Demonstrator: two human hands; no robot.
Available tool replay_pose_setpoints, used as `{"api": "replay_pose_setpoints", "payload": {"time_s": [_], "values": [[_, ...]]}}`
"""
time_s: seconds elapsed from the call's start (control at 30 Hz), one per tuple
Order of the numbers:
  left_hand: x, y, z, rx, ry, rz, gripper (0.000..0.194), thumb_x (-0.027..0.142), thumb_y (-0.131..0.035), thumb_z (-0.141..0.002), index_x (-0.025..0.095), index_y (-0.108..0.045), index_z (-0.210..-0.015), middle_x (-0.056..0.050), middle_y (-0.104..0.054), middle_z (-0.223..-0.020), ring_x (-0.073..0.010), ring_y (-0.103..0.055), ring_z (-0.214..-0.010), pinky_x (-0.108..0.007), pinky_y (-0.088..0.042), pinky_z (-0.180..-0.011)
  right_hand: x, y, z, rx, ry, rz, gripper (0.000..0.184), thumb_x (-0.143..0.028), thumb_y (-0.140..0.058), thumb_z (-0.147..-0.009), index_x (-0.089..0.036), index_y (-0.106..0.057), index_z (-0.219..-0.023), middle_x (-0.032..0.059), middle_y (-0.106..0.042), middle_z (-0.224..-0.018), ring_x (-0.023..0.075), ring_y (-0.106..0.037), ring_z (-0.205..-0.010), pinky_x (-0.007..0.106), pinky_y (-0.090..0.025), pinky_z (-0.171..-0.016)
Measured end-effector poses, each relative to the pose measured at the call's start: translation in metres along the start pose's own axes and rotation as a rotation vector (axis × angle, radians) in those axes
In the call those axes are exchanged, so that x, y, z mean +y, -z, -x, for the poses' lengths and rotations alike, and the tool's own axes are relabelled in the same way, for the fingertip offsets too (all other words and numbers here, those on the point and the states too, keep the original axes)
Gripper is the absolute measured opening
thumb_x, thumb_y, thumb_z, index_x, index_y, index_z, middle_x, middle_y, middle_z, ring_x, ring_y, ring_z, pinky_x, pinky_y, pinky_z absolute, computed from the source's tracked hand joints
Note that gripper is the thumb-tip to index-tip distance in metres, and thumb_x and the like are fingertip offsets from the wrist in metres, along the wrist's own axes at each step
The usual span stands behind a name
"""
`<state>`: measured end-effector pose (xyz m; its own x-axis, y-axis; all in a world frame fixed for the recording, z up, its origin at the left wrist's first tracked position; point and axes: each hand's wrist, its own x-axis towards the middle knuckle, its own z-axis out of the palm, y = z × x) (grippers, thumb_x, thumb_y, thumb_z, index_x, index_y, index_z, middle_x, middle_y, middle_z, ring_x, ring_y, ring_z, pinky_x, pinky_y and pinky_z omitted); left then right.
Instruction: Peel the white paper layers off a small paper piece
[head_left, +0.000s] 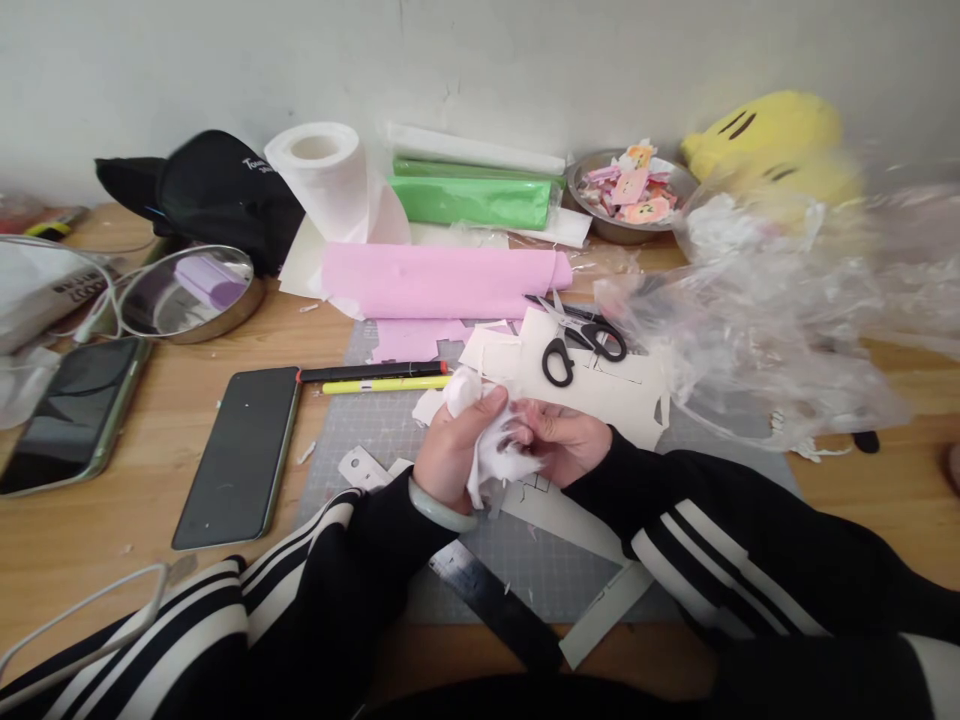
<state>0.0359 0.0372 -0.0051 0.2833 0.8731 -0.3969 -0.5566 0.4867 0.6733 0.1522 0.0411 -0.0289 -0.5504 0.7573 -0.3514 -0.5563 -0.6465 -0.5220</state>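
Note:
My left hand (450, 445) and my right hand (566, 440) meet over a grey cutting mat (375, 430), both closed on a crumpled white tissue (491, 450) held between them. A pale green bangle (439, 508) circles my left wrist. Both arms wear black sleeves with white stripes. Beneath the hands lie white card pieces (600, 385) and a metal ruler (480, 590). Black-handled scissors (581, 345) rest on the card just beyond my hands.
Two phones (240, 455) (75, 410) lie left, beside a round mirror (187, 290), black cap (210, 190), toilet roll (322, 175), pink paper roll (442, 280), green paper pack (472, 195) and pens (382, 378). A bowl of stickers (626, 195), yellow plush (765, 135) and clear plastic bag (780, 310) sit right.

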Motion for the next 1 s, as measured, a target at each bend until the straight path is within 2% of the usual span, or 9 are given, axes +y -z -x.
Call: {"api": "replay_pose_setpoints", "payload": {"time_s": [0.13,0.2,0.3,0.43,0.57,0.67,0.8,1.0], "values": [[0.001,-0.001,0.001,0.028,-0.011,0.036,0.015,0.021,-0.061,-0.068,0.013,-0.048,-0.069,0.001,-0.058,-0.048,-0.0107,-0.056,-0.042,-0.019,-0.048,-0.042,-0.005,-0.002,0.003,0.011,-0.103,-0.098,0.017,-0.026,-0.059,-0.072,-0.010,-0.054,-0.067,-0.0022,-0.044,-0.056,0.0051,-0.043,-0.052,0.018,-0.035,-0.052],[0.000,-0.002,0.001,0.034,-0.012,0.045,0.016,0.021,-0.061,-0.067,0.014,-0.048,-0.070,0.000,-0.059,-0.051,-0.0112,-0.057,-0.044,-0.021,-0.049,-0.045,-0.007,-0.002,0.005,0.013,-0.129,-0.139,0.018,-0.024,-0.049,-0.079,-0.012,-0.051,-0.067,-0.0015,-0.043,-0.057,0.0057,-0.042,-0.052,0.019,-0.035,-0.052],[-0.002,-0.003,0.001,0.023,-0.012,0.062,0.015,0.021,-0.061,-0.068,0.012,-0.050,-0.070,-0.001,-0.060,-0.055,-0.0123,-0.058,-0.047,-0.024,-0.051,-0.048,-0.011,-0.002,0.006,-0.013,-0.093,-0.205,0.023,-0.027,-0.046,-0.081,-0.014,-0.045,-0.062,-0.0017,-0.041,-0.058,0.0066,-0.041,-0.053,0.020,-0.035,-0.051],[-0.004,-0.003,0.000,0.087,-0.061,0.062,0.014,0.019,-0.063,-0.066,0.012,-0.051,-0.070,0.000,-0.058,-0.055,-0.0121,-0.058,-0.049,-0.025,-0.051,-0.050,-0.015,-0.002,0.004,0.072,-0.015,-0.204,0.024,-0.030,-0.052,-0.077,-0.015,-0.042,-0.061,-0.0035,-0.038,-0.054,0.0063,-0.040,-0.050,0.019,-0.032,-0.047],[-0.004,-0.003,0.001,0.099,-0.081,0.016,0.015,0.022,-0.064,-0.066,0.012,-0.053,-0.069,0.000,-0.058,-0.054,-0.0121,-0.057,-0.048,-0.024,-0.048,-0.049,-0.009,-0.005,0.001,0.215,0.005,0.082,0.031,-0.037,-0.065,-0.065,-0.014,-0.046,-0.058,-0.0034,-0.045,-0.049,0.0055,-0.041,-0.043,0.019,-0.030,-0.041],[-0.004,-0.004,0.002,0.162,-0.128,-0.034,0.016,0.024,-0.065,-0.065,0.012,-0.055,-0.067,0.001,-0.058,-0.053,-0.0109,-0.055,-0.048,-0.021,-0.046,-0.046,-0.002,-0.009,0.001,0.256,0.021,0.279,0.039,-0.044,-0.073,-0.050,-0.013,-0.050,-0.059,-0.0039,-0.048,-0.045,0.0053,-0.040,-0.037,0.019,-0.028,-0.037],[-0.005,-0.004,0.002,0.225,-0.152,-0.086,0.019,0.024,-0.069,-0.060,0.013,-0.054,-0.064,0.003,-0.056,-0.053,-0.0078,-0.053,-0.048,-0.017,-0.043,-0.046,-0.001,-0.012,0.004,0.243,0.018,0.363,0.039,-0.039,-0.075,-0.045,-0.012,-0.051,-0.059,-0.0052,-0.049,-0.045,0.0039,-0.041,-0.038,0.018,-0.029,-0.038],[-0.005,-0.003,0.002,0.199,-0.127,-0.131,0.022,0.026,-0.071,-0.056,0.014,-0.053,-0.061,0.004,-0.054,-0.052,-0.0069,-0.050,-0.047,-0.017,-0.042,-0.045,-0.002,-0.007,0.004,0.108,0.025,0.376,0.041,-0.044,-0.073,-0.048,-0.012,-0.049,-0.057,-0.0050,-0.048,-0.044,0.0028,-0.039,-0.036,0.018,-0.025,-0.036]]}}
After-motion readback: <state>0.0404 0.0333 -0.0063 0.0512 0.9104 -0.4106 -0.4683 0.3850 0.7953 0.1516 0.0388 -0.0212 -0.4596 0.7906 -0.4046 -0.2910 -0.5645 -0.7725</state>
